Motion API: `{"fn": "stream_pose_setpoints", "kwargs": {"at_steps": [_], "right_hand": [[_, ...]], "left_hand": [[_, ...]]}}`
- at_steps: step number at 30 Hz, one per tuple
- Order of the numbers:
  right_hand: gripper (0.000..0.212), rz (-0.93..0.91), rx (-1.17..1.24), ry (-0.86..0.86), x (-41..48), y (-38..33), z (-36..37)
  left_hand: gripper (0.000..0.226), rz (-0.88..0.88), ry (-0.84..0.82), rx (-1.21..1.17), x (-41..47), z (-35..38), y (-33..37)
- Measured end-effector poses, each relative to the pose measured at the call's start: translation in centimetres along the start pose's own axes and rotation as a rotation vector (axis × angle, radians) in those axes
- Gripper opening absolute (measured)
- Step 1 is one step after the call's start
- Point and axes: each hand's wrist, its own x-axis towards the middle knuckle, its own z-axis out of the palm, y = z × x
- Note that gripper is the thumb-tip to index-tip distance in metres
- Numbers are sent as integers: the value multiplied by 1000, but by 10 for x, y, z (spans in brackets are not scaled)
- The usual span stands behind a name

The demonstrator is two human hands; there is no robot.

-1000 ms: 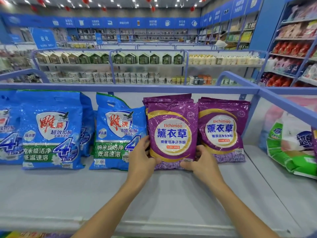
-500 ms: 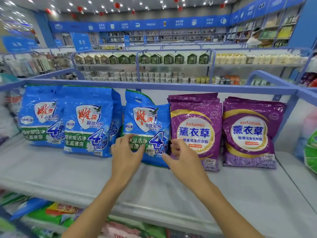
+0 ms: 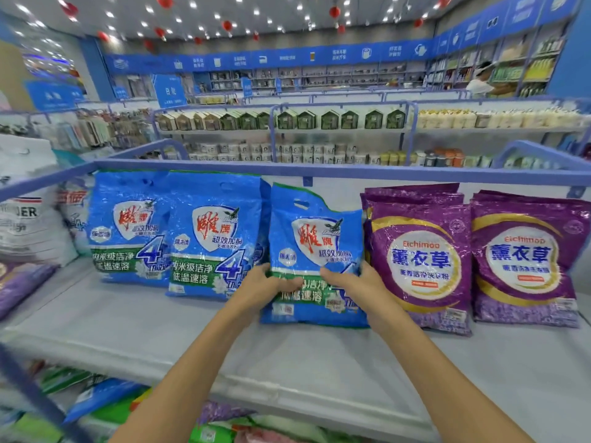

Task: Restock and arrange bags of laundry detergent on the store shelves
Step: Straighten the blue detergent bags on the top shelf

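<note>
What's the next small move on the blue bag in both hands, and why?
Probably stand it upright and nudge it back: left hand and right hand grip the blue bag low, its top slants, and its base sits forward of the neighbouring blue bag.

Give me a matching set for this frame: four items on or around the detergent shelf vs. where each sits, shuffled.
Items:
1. rightmost blue bag
2. rightmost purple bag
3. white sack
4. green house-shaped boxes

Places:
A. on the far aisle's upper shelf
B. at the left edge of view
C. gripped by left hand and right hand
D. at the right end of the near shelf

Pairs: 1-C, 2-D, 3-B, 4-A
</note>
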Motion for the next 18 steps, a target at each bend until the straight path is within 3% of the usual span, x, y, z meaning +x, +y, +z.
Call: {"fn": "stream_pose_setpoints", "kwargs": {"at_steps": [5,8,11,15,18], "right_hand": [[38,-43,245,-197,-2,-4,5],[54,-84,408,-265,-2,-13,4],[68,-140,454,-235,-5,-33,-7],[40,-281,328,-230,-15,-61,-29],[14,-343,243,-158,-18,-74,-38]], "left_hand": [[40,43,-94,-349,-6,-15,5],[54,135,-64,-456,-11,-14,13],[50,196,-20,-489,-19,-14,18],[33,342,-16,-570,-28,-18,31],[35,468,-13,-601,-32,-25,47]]}}
